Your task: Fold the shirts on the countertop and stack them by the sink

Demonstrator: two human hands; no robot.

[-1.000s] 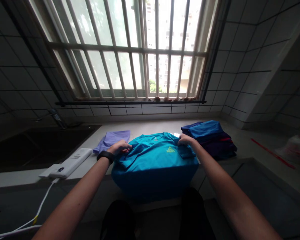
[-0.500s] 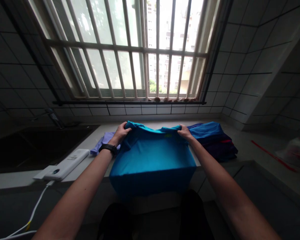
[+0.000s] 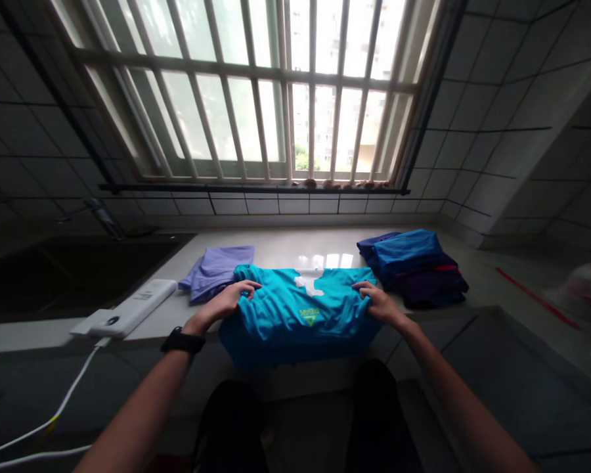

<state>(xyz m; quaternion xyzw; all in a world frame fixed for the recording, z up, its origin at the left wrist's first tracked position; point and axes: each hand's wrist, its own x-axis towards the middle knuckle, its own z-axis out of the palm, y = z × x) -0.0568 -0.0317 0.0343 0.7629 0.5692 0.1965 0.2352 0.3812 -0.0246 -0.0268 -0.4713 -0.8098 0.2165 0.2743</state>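
A turquoise shirt point(image 3: 285, 322) with a white print and green lettering lies over the counter's front edge, its lower part hanging down. My left hand point(image 3: 237, 295) pinches its left side, a black band on the wrist. On the right side, my right hand point(image 3: 374, 301) grips the cloth between thumb and fingers. Folded lavender cloth point(image 3: 219, 266) rests just beyond my left hand. A stack of folded blue and dark clothes point(image 3: 416, 266) sits to the right, behind my right hand.
A white power strip point(image 3: 135, 307) with a cable lies at the left, beside a dark sink point(image 3: 79, 276) with a faucet point(image 3: 103, 219). A red strip point(image 3: 536, 297) and a blurred plastic bag are at the right. A barred window point(image 3: 285, 75) rises behind the counter point(image 3: 280, 246).
Both hands have come nearer, bringing the shirt's far edge toward me and folding it over. The white print and green lettering now show, and more of the counter behind is uncovered.
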